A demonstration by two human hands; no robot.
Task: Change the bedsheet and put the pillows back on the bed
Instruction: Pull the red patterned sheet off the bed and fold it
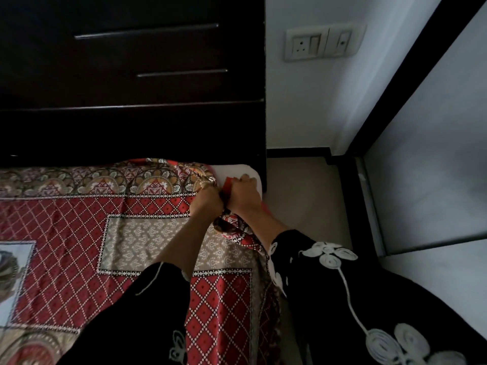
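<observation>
Left hand (208, 204) and right hand (243, 196) both clench the bunched corner of the red patterned fabric bedsheet (66, 219), spread over the bed, at the exposed white mattress corner (237, 170) below the dark wooden headboard (131, 127); advised: draw evenly, avoid snagging.

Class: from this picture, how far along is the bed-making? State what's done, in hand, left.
Done: the patterned bedsheet covers most of the visible bed. In hand: left hand and right hand grip its bunched edge at the bare mattress corner. Left: cover that corner; no pillows in view.
</observation>
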